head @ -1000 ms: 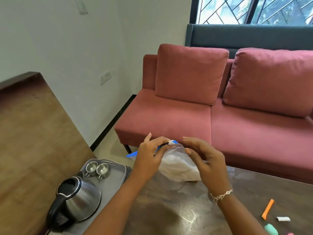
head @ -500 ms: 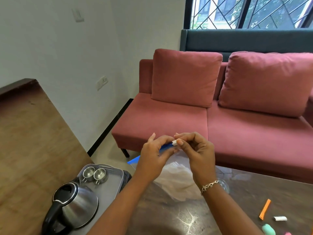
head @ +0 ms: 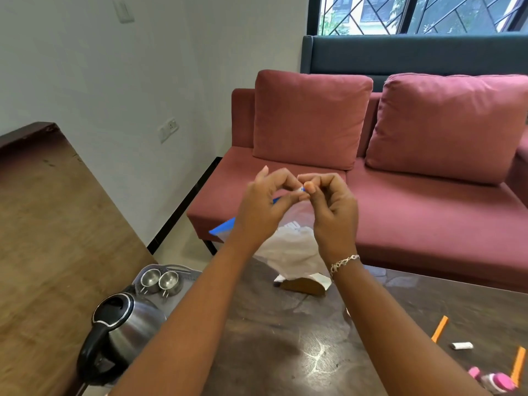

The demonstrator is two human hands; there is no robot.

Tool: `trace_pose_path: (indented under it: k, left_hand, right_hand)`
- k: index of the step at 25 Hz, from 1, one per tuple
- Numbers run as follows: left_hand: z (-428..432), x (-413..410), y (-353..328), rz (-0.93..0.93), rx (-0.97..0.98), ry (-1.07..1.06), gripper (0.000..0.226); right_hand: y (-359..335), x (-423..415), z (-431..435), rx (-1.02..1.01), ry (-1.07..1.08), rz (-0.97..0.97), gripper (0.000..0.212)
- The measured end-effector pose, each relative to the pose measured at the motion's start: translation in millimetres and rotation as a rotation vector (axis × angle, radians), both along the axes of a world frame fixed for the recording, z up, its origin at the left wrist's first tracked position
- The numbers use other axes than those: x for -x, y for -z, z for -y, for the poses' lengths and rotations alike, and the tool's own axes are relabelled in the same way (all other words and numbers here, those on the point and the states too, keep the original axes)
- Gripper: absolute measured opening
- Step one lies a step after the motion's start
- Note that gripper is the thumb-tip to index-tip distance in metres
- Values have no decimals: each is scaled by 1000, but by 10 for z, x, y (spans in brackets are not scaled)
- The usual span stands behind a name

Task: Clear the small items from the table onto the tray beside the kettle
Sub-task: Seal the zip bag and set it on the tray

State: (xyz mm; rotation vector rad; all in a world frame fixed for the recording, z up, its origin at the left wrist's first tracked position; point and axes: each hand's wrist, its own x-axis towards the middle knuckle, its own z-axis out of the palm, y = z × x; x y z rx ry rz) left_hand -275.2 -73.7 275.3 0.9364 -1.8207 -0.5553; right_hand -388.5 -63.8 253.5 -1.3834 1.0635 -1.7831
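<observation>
A second ago the right hand [head: 334, 212] hung open just off the bag [head: 291, 250]. Now it has closed in, and both hands meet at the zip [head: 301, 190], up at 12 o'clock over the tabletop [head: 285, 338]. The left hand [head: 263, 207] pinches the blue zip strip. The right hand's curled fingers pinch the small white slider against it. The pair has also risen, so the bag now hangs clear below them, white contents inside. Its lower edge is just above a brown thing [head: 303, 285] that we cannot identify.

We judge this to be a step on the bag itself, working its zip, not a carry. We cannot tell whether the zip is being opened or shut.

Nothing has reached the tray [head: 187, 284] meanwhile. It sits at 8 o'clock, beyond the kettle [head: 125, 330], and holds only two steel cups [head: 160, 280]. The small items lie where they did, at 4 o'clock on the tabletop, well apart from the tray: an orange stick [head: 440, 328], a white piece [head: 462, 345], a second orange stick [head: 518, 365] and a pink thing [head: 497, 380]. The clearing is barely begun, and both hands are busy until the zip is settled.
</observation>
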Motion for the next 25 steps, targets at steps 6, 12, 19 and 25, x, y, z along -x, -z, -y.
trace_pose_path:
  k: [6, 12, 19, 25]
  left_hand:
    - [134, -30, -199, 80, 8, -50, 16]
    - [141, -212, -175, 135, -49, -198, 33]
    - [264, -383, -119, 136, -57, -205, 15]
    - [183, -229, 58, -411, -349, -74, 9]
  right_hand:
    - [-193, 117, 183, 84, 149, -6, 20]
    - [-328, 447, 341, 107, 281, 56, 18]
    - [-331, 644, 417, 80, 293, 140, 16]
    - [-490, 550, 368, -61, 182, 356, 20]
